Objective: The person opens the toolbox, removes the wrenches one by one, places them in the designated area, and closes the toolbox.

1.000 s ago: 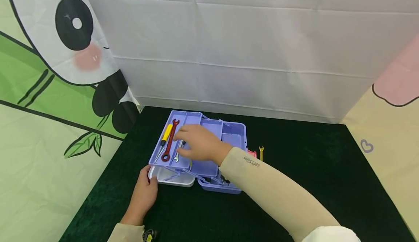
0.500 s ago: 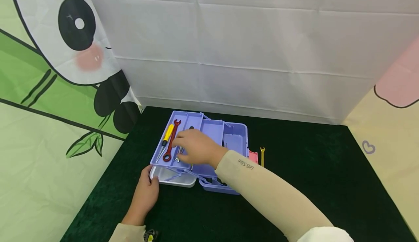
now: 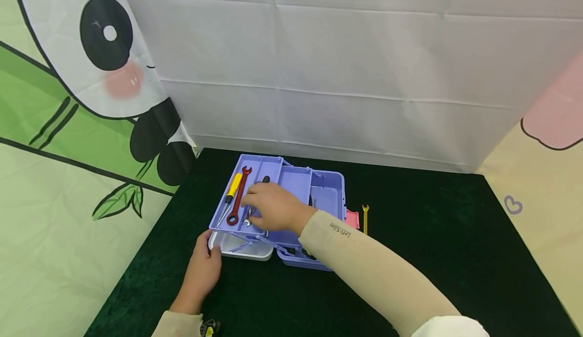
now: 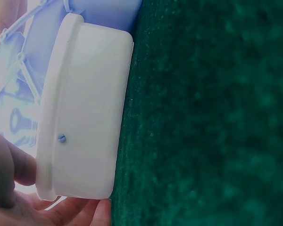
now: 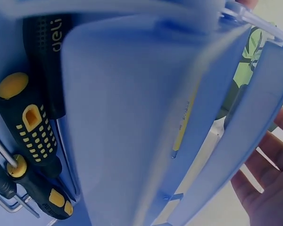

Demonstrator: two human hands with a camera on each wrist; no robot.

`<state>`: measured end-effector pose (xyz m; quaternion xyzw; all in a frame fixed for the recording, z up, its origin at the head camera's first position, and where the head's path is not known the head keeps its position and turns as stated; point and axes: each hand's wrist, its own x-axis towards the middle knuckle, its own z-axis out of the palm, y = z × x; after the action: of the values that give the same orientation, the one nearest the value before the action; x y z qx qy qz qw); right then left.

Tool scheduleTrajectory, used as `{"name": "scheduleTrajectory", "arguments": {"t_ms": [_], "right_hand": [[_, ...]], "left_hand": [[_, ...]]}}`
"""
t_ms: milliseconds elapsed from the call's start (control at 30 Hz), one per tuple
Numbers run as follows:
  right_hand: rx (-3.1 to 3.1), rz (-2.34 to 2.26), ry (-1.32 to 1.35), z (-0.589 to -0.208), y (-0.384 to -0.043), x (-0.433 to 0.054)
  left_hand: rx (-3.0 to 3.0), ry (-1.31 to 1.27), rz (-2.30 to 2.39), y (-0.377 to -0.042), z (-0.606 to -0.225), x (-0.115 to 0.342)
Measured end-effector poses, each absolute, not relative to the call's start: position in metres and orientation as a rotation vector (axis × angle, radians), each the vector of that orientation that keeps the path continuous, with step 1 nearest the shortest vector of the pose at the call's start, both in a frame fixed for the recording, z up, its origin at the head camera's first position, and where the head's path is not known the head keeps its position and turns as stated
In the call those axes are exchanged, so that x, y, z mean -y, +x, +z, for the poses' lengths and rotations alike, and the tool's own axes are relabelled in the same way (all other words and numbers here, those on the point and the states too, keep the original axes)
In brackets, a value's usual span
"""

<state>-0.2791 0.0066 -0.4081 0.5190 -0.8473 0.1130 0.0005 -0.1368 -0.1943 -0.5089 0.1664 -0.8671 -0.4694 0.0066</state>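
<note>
A purple toolbox [image 3: 328, 187] stands unfolded, its cantilever trays spread to the left. My left hand [image 3: 200, 268] holds the near-left corner of its white lid [image 3: 246, 250]; in the left wrist view the thumb is over the rim of the lid [image 4: 87, 108] and the fingers are beneath. Over the upper tray [image 3: 269, 166], my right hand [image 3: 277, 206] reaches down with thumb and fingers apart around a silver wrench [image 3: 247, 222]. Beside it lie a red combination wrench [image 3: 238, 198], a yellow-handled screwdriver [image 3: 234, 185] and a black-handled tool [image 3: 266, 179]. Its fingertips are partly hidden.
In the right wrist view, black-and-yellow screwdrivers [image 5: 23, 113] and a black handle [image 5: 45, 80] lie in the box. A pink piece [image 3: 352, 219] and a gold wrench [image 3: 365, 218] sit to its right on the dark green cloth [image 3: 432, 225]. A white backdrop [image 3: 346, 74] hangs behind.
My right hand has shifted slightly within the upper tray, uncovering the black-handled tool beyond its knuckles. The left hand has kept its hold on the lid.
</note>
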Motion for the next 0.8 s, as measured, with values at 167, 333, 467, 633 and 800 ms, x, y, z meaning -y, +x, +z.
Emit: {"name": "scheduleTrajectory", "arguments": {"t_ms": [167, 333, 467, 633, 800], "right_hand": [[2.68, 0.381, 1.604, -0.411, -0.28, -0.008], [2.688, 0.325, 1.611, -0.412, -0.282, -0.008], [2.687, 0.296, 1.64, -0.413, -0.284, -0.007], [2.676, 0.313, 1.668, -0.413, -0.287, -0.006], [2.657, 0.275, 1.697, -0.412, -0.29, -0.003]], "left_hand": [[2.716, 0.528, -1.468, -0.136, -0.509, 0.194], [2.72, 0.529, -1.463, -0.136, -0.508, 0.193], [2.72, 0.521, -1.472, -0.137, -0.508, 0.193], [2.717, 0.519, -1.48, -0.136, -0.508, 0.193], [2.719, 0.528, -1.479, -0.136, -0.507, 0.193]]}}
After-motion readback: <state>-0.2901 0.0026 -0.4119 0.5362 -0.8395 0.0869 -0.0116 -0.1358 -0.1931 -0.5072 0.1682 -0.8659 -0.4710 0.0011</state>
